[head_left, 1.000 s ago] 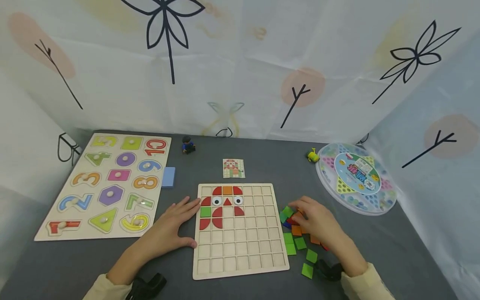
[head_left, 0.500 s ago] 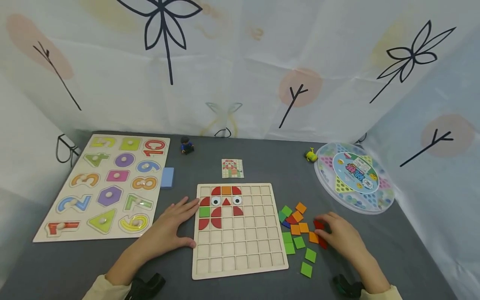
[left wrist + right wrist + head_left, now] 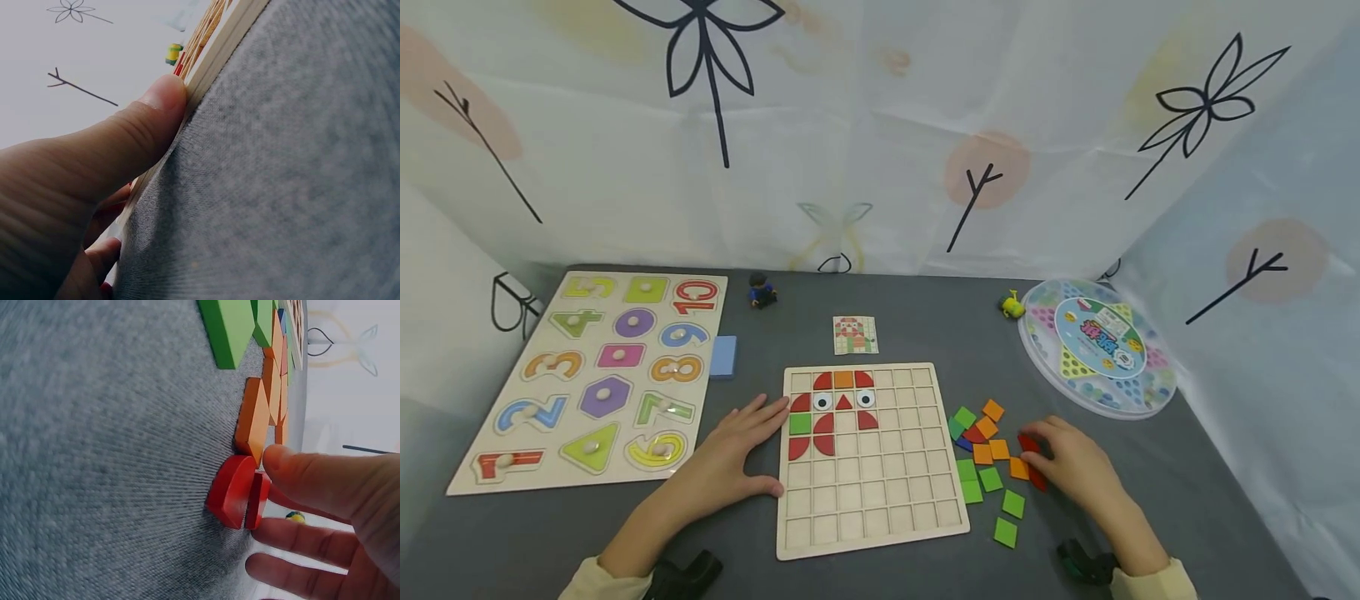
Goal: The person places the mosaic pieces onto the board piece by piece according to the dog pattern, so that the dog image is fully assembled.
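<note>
My left hand (image 3: 733, 450) lies along the left edge of a wooden grid board (image 3: 895, 500). Its fingers are spread, and the thumb (image 3: 165, 100) touches the board's side in the left wrist view. Red, green and orange blocks and two round eye pieces (image 3: 823, 401) fill some upper-left cells. To the right of the board, my right hand (image 3: 1075, 462) pinches a red curved block (image 3: 257, 500) at the table surface between thumb and fingertips. Another red block (image 3: 231, 490) lies right beside it, next to an orange square block (image 3: 252, 415).
Several loose green blocks (image 3: 1006, 532) and orange blocks (image 3: 982, 453) lie right of the board. A pattern card (image 3: 854, 335) sits behind it. A number puzzle (image 3: 568, 475) lies left, a round game board (image 3: 1037, 367) at back right. Small toy figures (image 3: 762, 292) stand near the back.
My right hand has moved right and toward me, from the green and orange pile to the red blocks. The left hand stays at the board. The head view has shifted slightly.
</note>
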Demonstrator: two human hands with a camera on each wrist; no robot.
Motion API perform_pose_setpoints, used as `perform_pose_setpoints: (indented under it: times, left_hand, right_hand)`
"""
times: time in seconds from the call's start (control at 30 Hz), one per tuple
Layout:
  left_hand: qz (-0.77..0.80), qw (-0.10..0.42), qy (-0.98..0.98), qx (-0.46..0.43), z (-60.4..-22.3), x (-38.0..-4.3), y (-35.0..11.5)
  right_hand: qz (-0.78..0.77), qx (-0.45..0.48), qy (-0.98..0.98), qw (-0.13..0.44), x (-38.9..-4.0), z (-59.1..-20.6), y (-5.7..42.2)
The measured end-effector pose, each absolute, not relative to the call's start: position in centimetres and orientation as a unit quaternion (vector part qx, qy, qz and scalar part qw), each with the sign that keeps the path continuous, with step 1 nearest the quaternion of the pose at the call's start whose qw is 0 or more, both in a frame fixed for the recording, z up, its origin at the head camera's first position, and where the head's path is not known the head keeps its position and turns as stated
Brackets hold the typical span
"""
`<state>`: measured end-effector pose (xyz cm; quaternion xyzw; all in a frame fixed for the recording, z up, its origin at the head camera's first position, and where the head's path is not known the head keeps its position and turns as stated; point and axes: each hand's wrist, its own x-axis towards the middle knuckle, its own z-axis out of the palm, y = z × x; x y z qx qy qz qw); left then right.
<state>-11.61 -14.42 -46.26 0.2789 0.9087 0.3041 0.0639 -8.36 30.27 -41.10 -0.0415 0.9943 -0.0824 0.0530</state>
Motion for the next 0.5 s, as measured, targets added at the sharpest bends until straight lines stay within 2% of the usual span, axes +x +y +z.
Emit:
perform_pose_setpoints:
  times: [0.5]
  left_hand:
    - [0.305, 0.062, 0.909, 0.278, -46.27, -11.53, -14.38]
  right_hand:
    - [-0.078, -0.032, 0.995, 0.061, -8.37, -40.93, 30.43]
